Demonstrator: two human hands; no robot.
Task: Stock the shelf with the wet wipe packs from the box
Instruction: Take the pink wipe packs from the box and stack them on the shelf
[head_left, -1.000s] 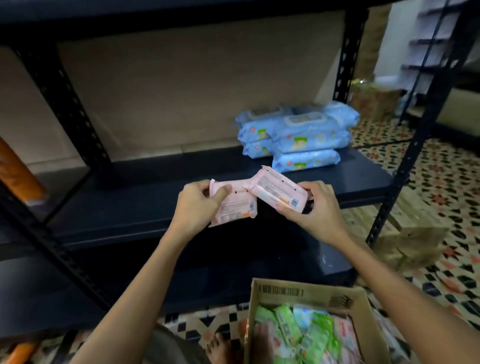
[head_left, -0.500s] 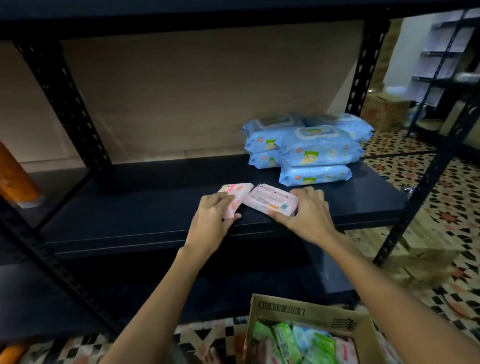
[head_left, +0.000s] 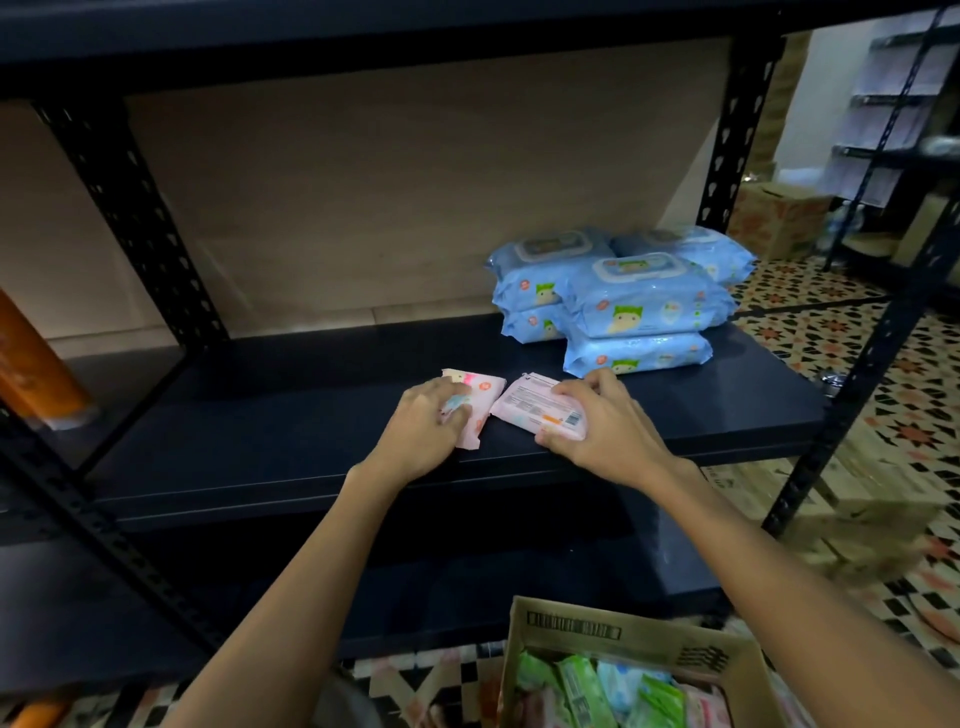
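Looking down, we see our two hands on a dark shelf (head_left: 291, 441). Our left hand (head_left: 426, 431) lies on top of a small pink pack (head_left: 480, 397) that shows little pictures, and the fingers look loosely bent over it; the view is a bit blurry there, so we cannot tell if they squeeze it. Our right hand (head_left: 602, 431) holds a second pink pack (head_left: 530, 410) with its label side up, thumb on the near edge and fingers curled over the far edge. Both packs lie flat on the shelf, just beside each other, close to the near edge.

Farther back and to the right, a pile of blue wipe packs (head_left: 639, 306) sits on the same shelf, stacked two high. Down low on the right, near us, an open cardboard box (head_left: 613, 631) stands on the patterned floor (head_left: 831, 332). It has green, blue and pink packs inside. At the far left we see an orange thing (head_left: 36, 364).
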